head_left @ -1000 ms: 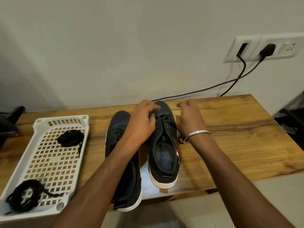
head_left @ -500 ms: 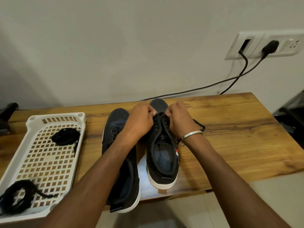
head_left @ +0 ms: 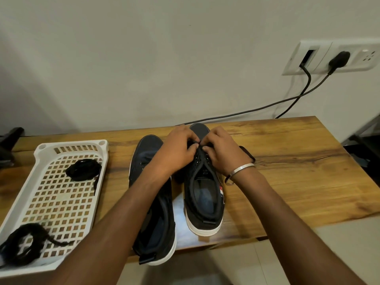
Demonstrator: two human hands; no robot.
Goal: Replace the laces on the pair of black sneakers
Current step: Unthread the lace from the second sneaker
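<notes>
Black lace (head_left: 199,145) between both hands' grips.

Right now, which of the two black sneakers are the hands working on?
The right sneaker, farther back on the table: both hands, left hand and right hand, pinch its lace near the toe. The left sneaker lies untouched under the left forearm.

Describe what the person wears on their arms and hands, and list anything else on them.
Both forearms are bare to the bottom edge of the picture: no sleeves show, and no gloves. The right hand has a plain silver metal bangle at its wrist, a smooth thin band with no visible markings. The left hand and its wrist carry nothing: no watch, band or ring that can be seen.
</notes>
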